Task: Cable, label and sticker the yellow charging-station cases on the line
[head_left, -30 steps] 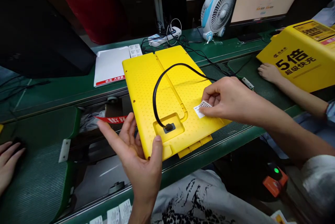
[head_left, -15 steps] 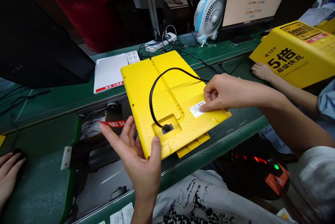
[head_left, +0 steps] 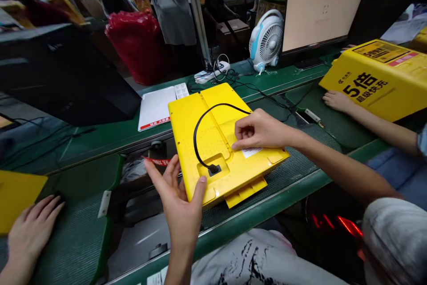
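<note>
A yellow plastic casing (head_left: 187, 129) lies on the green-edged conveyor with its dotted face up. A black power cord (head_left: 196, 142) is plugged into its recessed socket and arcs over the face to behind my right hand. My left hand (head_left: 182, 205) grips the casing's near left edge, thumb on top, with the index finger stretched out. Beside these fingers is a red strip (head_left: 160, 162) with white characters; I cannot tell whether they hold it. With fingers curled, my right hand (head_left: 258, 129) touches the face with its thumb, partly covering a white label (head_left: 251, 152).
Another person's hand (head_left: 36, 222) rests at left, near a yellow panel (head_left: 20, 191). At right, a co-worker's hand (head_left: 336, 100) touches a yellow printed box (head_left: 376, 82). A fan (head_left: 268, 38), monitor (head_left: 323, 9), power strip (head_left: 213, 73) and white sheet (head_left: 155, 105) stand behind.
My right hand has slid left across the casing, from the label toward the groove. My left hand keeps its grip. The view has shifted, and the monitor's picture has changed.
</note>
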The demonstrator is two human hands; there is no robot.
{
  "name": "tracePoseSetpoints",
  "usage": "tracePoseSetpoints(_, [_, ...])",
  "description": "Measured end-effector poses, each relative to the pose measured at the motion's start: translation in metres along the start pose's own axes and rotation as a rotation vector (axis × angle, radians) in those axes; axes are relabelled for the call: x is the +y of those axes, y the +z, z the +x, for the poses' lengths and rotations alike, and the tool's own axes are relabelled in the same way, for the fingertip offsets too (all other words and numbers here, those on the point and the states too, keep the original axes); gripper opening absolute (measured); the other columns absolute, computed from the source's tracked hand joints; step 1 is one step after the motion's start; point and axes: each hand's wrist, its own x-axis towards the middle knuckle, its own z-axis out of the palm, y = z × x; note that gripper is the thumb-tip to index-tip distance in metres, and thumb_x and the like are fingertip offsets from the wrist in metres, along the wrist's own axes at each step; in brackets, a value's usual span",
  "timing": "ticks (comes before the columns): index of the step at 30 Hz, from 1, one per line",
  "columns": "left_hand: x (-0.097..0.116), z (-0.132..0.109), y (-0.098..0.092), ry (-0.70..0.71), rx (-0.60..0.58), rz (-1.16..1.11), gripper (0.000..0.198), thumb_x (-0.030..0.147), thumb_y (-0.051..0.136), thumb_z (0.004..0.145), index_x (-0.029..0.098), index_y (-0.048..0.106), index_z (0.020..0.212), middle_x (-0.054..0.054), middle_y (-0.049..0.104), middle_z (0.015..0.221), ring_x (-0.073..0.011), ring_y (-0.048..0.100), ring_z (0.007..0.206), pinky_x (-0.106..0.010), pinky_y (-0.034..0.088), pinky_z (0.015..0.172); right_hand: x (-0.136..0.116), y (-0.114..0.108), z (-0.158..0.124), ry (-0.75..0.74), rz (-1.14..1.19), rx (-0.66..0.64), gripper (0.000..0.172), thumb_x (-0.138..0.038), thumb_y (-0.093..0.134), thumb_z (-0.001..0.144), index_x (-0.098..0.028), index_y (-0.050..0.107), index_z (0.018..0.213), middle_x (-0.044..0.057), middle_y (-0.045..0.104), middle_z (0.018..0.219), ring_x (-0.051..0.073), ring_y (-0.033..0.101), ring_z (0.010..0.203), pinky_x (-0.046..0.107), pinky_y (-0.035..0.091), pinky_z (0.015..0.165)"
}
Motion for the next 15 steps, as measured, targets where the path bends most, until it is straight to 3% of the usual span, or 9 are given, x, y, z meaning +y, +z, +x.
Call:
tracePoseSetpoints(3, [-0.012, 0.009, -0.006, -0.057, -0.005, -0.153, 0.102, 0.036, 0.07, 0.089, 0.038, 0.0, 0.164, -0.013, 0.052, 0.151, -0.0249, 0.052, 0.14, -0.048, 0.039, 0.119, 0.023, 0.013, -0.019, -0.089, 0.097, 0.322, 0.025, -0.042, 0.068, 0.09, -0.02, 0.078, 0.096, 0.006, 0.077, 0.098, 0.018, 0.069, 0.09, 0.028, 0.053, 0.08])
tracePoseSetpoints(5, [-0.02, 0.015, -0.006, 0.011, 0.02, -0.204, 0.104, 0.041, 0.069, 0.089, 0.037, -0.003, 0.164, -0.014, 0.053, 0.151, -0.0251, 0.054, 0.139, -0.047, 0.041, 0.118, 0.036, 0.025, -0.031, -0.077, 0.234, 0.488, 0.032, -0.046, 0.064, 0.092, -0.022, 0.079, 0.108, 0.008, 0.075, 0.118, 0.023, 0.068, 0.112, 0.035, 0.051, 0.1])
tracePoseSetpoints(8, [-0.009, 0.026, -0.006, 0.061, 0.093, -0.328, 0.112, 0.043, 0.071, 0.086, 0.031, -0.009, 0.164, -0.016, 0.047, 0.157, -0.0244, 0.05, 0.143, -0.041, 0.044, 0.116, 0.032, 0.041, -0.036, -0.03, 0.509, 0.601, 0.033, -0.049, 0.063, 0.09, -0.025, 0.082, 0.102, 0.006, 0.071, 0.13, 0.027, 0.059, 0.132, 0.038, 0.042, 0.116])
tracePoseSetpoints(10, [0.021, 0.034, -0.01, -0.011, 0.112, -0.429, 0.108, 0.042, 0.068, 0.089, 0.032, -0.01, 0.164, -0.014, 0.045, 0.16, -0.0227, 0.049, 0.145, -0.036, 0.049, 0.112, 0.013, 0.038, -0.03, 0.094, 0.654, 0.621, 0.031, -0.048, 0.064, 0.089, -0.025, 0.083, 0.098, 0.005, 0.071, 0.129, 0.028, 0.058, 0.134, 0.037, 0.044, 0.114])
tracePoseSetpoints(12, [0.063, 0.048, -0.013, -0.021, 0.085, -0.461, 0.103, 0.038, 0.066, 0.092, 0.035, -0.007, 0.164, -0.011, 0.05, 0.157, -0.0208, 0.053, 0.142, -0.033, 0.052, 0.108, -0.012, 0.019, -0.018, 0.226, 0.763, 0.586, 0.032, -0.047, 0.067, 0.087, -0.022, 0.082, 0.099, 0.008, 0.073, 0.125, 0.028, 0.064, 0.126, 0.035, 0.051, 0.105])
tracePoseSetpoints(15, [0.123, 0.086, -0.004, -0.01, -0.015, -0.473, 0.097, 0.032, 0.063, 0.094, 0.034, -0.004, 0.164, -0.011, 0.065, 0.141, -0.0215, 0.065, 0.127, -0.037, 0.057, 0.102, -0.043, -0.026, 0.007, 0.314, 0.941, 0.373, 0.03, -0.044, 0.065, 0.087, -0.019, 0.079, 0.095, 0.009, 0.078, 0.108, 0.024, 0.074, 0.098, 0.032, 0.057, 0.088])
